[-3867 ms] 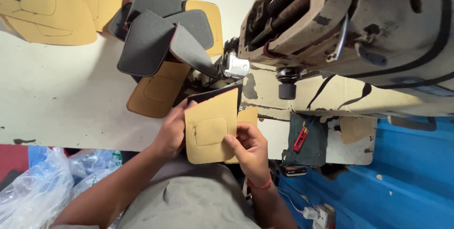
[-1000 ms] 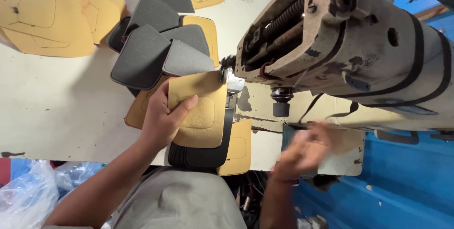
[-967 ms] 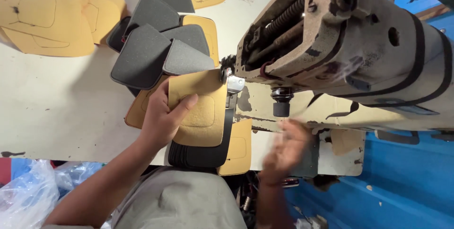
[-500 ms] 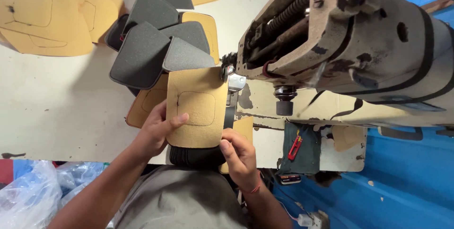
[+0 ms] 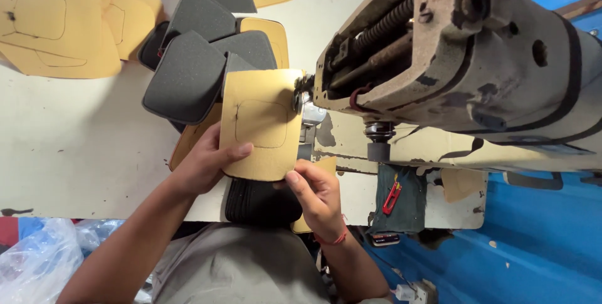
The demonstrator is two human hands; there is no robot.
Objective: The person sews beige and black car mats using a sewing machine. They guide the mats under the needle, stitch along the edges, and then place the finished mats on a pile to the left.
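left hand (image 5: 204,166) lay flat on the tan leather panel (image 5: 260,122), thumb across its lower left face, fingers under the edge, clamping it. right hand (image 5: 316,191) pinched the panel's bottom right corner between thumb and fingertips. panel sat on the work table (image 5: 69,147), its right edge just at the needle area of the sewing machine (image 5: 451,72). a drawn outline showed on its face. dark grey foam pieces (image 5: 188,75) were stacked just beyond it, overlapping. more tan cut pieces (image 5: 56,25) lay far left. red snips (image 5: 392,196) hung below the machine.
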